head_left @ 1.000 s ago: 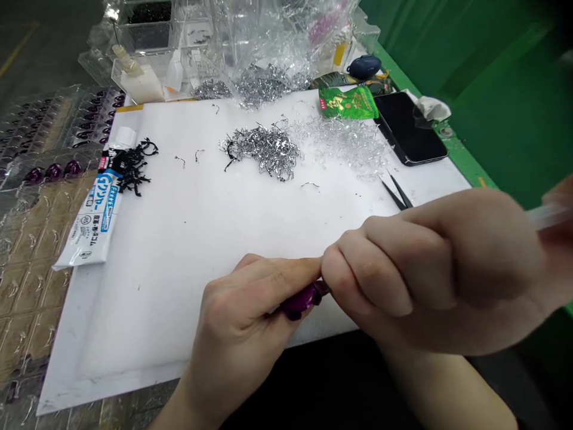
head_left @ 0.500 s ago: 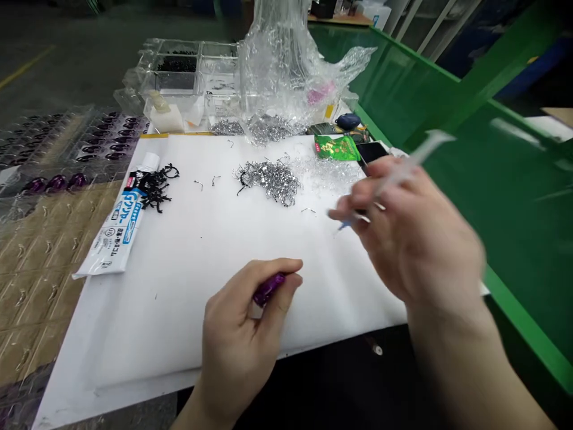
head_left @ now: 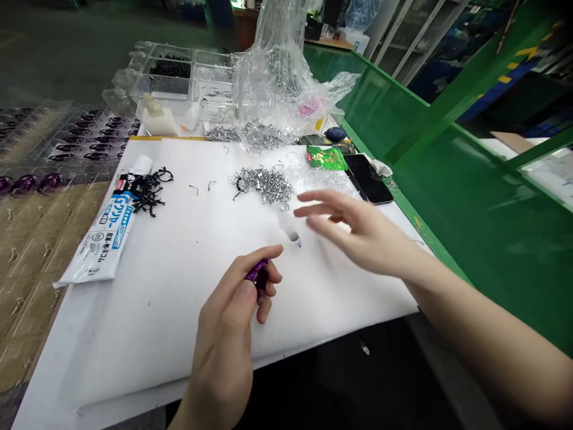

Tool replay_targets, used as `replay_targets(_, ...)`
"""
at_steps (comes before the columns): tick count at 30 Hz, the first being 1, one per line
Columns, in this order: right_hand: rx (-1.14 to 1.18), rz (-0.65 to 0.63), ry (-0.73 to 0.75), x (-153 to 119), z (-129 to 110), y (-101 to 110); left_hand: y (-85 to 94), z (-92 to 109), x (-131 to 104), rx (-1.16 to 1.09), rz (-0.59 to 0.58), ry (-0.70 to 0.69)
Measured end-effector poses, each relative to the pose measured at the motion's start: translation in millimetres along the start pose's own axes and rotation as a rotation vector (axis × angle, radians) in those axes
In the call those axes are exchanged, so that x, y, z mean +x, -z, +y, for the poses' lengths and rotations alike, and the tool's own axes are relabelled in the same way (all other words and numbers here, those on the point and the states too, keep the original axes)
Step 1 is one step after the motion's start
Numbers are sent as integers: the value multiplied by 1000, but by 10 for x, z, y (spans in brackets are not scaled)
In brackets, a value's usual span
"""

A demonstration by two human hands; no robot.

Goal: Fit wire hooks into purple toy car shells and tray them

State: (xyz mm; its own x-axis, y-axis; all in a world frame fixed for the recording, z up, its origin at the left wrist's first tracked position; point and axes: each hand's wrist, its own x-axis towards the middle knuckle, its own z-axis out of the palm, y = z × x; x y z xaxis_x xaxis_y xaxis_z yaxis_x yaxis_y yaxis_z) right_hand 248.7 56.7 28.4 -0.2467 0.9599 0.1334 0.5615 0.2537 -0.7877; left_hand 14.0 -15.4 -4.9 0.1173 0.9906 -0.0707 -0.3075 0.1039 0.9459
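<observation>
My left hand (head_left: 235,310) is closed round a small glossy purple piece (head_left: 258,273), held between thumb and fingers above the white foam sheet (head_left: 179,322). To its right, my right hand (head_left: 353,230) hovers with its fingers stretched out and nothing in them. Just left of those fingertips a blurred pale syringe (head_left: 294,237) with a bluish end shows against the sheet. Beyond it lies a pile of silvery wire-like bits (head_left: 268,184). At the left are a white and blue glue tube (head_left: 105,233) and a clump of black curly strips (head_left: 152,191).
A green packet (head_left: 326,158) and a phone (head_left: 369,179) lie at the back right by the green partition (head_left: 447,167). Clear plastic wrap (head_left: 273,77) and a divided clear box (head_left: 172,83) stand behind. Trays of purple pieces (head_left: 102,143) are at the far left.
My right hand has let go of the syringe and opened, moving left and lower. The purple piece has turned in my left hand. The view has shifted slightly right.
</observation>
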Motion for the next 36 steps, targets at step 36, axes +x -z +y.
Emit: replay_targets(36,1196,108,-329,-390,-262,-461,-43,8,63,254,61,-92)
